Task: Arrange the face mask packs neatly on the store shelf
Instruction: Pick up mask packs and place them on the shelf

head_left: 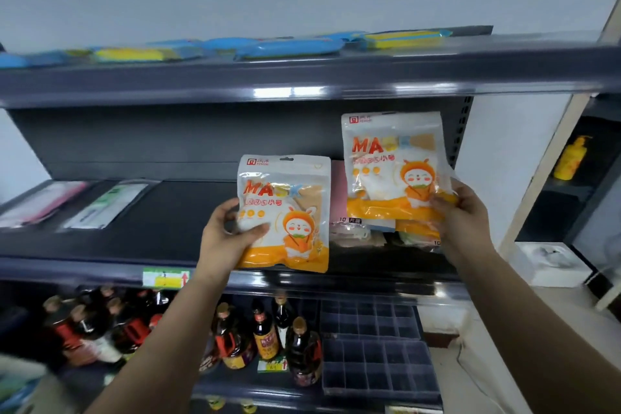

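My left hand grips an orange-and-white face mask pack by its left edge, held upright over the front of the dark middle shelf. A second, matching mask pack is in my right hand, raised higher at the shelf's right end. Under that pack a small pile of other mask packs lies flat on the shelf, partly hidden. Two flat packs, one pink and one green-and-white, lie at the shelf's left end.
Blue and yellow packs lie along the top shelf. On the shelf below stand dark sauce bottles and dark divider trays. A yellow pump bottle stands on a side shelf to the right, above a white box.
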The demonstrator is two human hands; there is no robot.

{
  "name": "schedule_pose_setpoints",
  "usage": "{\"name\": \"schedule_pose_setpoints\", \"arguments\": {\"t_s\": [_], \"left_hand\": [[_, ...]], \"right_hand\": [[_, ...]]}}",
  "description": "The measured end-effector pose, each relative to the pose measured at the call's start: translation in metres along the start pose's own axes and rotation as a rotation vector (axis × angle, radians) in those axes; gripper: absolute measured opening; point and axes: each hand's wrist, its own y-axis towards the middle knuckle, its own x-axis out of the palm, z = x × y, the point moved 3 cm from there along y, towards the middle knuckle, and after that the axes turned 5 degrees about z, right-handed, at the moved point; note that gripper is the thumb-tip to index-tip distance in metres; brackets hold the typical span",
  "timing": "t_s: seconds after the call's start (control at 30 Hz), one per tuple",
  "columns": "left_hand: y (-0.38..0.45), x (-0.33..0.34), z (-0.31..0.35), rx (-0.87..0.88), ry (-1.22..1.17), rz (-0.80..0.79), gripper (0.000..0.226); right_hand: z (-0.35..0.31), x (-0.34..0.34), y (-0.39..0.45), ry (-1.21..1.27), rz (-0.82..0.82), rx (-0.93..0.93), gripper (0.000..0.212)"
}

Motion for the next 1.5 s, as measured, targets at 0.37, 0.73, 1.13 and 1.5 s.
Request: {"name": "schedule_pose_setpoints", "arguments": {"t_s": [0.37,0.73,1.13,1.5], "left_hand": [[-0.007,-0.136,0.002,-0.037,-0.025,0.079,0.054],[-0.005,-0.251,-0.011,-0.072,0.040,0.116,0.053],[0.054,-0.271,-0.027,-0.171,0.014,0.061,0.056],[0.151,-0.235,-0.050,-0.243,-0.004,0.027,0.057]], "right_hand": [[0.073,0.126,-0.092,0.098,-0.213,0.179,0.027],[0.121,0.221,-0.178,0.092,-0.244,0.258,0.032],[0.156,0.277,-0.171,0.110,-0.199,0.284,0.029],[0.183,0.315,-0.100,0.083,-0.135,0.328,0.024]]}}
